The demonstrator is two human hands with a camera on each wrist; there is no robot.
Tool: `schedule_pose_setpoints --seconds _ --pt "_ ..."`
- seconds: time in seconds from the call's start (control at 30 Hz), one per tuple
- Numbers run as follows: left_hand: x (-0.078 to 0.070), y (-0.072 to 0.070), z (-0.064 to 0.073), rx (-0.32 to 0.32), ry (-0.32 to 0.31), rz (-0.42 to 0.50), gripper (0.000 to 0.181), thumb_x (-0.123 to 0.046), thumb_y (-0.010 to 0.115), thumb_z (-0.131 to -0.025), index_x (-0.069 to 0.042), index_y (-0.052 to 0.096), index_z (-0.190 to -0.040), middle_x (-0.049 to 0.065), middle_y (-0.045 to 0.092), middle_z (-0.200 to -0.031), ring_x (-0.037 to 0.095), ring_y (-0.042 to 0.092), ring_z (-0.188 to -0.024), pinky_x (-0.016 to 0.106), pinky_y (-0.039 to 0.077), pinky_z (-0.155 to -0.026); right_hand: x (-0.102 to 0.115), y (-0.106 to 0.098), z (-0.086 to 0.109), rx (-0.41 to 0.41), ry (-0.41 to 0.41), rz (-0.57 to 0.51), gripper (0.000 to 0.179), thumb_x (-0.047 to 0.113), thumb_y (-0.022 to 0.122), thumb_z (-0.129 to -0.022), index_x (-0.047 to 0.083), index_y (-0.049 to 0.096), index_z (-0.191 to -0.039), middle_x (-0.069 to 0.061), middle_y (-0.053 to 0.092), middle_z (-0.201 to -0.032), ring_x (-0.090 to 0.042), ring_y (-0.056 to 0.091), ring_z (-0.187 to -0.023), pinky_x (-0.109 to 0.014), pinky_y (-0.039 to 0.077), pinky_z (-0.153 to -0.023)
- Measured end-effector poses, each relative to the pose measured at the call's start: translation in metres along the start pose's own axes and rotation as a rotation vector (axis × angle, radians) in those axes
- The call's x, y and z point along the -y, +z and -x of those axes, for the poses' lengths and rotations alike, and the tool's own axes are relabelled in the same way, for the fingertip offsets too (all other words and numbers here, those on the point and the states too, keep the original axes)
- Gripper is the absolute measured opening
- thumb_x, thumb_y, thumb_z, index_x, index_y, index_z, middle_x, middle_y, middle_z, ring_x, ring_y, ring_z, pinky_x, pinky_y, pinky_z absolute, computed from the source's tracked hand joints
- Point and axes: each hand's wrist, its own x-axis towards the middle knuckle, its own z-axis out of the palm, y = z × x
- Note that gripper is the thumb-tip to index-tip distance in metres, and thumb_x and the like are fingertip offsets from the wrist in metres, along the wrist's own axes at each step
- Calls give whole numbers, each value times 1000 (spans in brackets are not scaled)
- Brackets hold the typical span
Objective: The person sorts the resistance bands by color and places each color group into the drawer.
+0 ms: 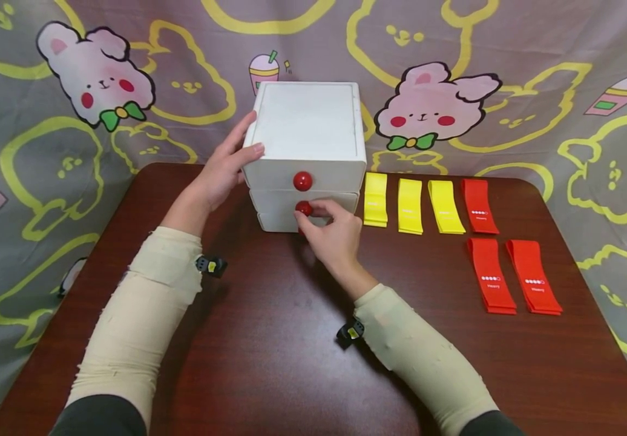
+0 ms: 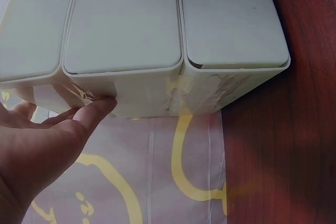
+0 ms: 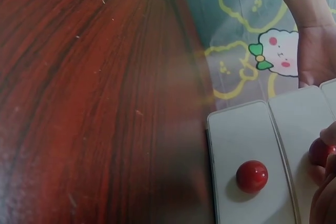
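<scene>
A white three-drawer box (image 1: 308, 121) stands at the back of the table, a red round knob on each drawer front. My right hand (image 1: 338, 236) pinches the middle drawer's red knob (image 1: 304, 208) between thumb and fingers. Above it, the top knob (image 1: 302, 180) is untouched; the bottom knob (image 3: 252, 177) shows fully in the right wrist view. All three drawers look closed. My left hand (image 1: 221, 172) rests against the box's left side, its thumb at the top front edge. In the left wrist view, the left hand (image 2: 47, 148) touches the side wall with fairly straight fingers.
Right of the box lie three folded yellow bands (image 1: 410, 206) in a row. Beyond and below them are three folded red bands (image 1: 491, 275) marked "Heavy". The dark wooden table (image 1: 270, 351) meets a patterned curtain (image 1: 302, 36) behind the box.
</scene>
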Motion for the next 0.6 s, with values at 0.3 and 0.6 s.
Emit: schedule_pose_setpoints --seconds 0.3,0.6 --pt "1 0 -1 -2 4 1 68 -34 57 -99 -41 24 -158 0 24 -158 26 43 -130 49 41 -103 1 -5 8 21 1 -32 25 29 87 -79 11 79 -96 1 75 -85 -12 64 -62 -26 42 -48" --pt "0 1 -1 -4 2 10 68 -34 57 -99 -41 24 -158 -1 25 -159 26 43 -130 49 41 -103 8 -14 19 61 -8 -45 23 26 86 -80 11 79 -97 3 75 -86 -9 62 -61 -23 40 -48"
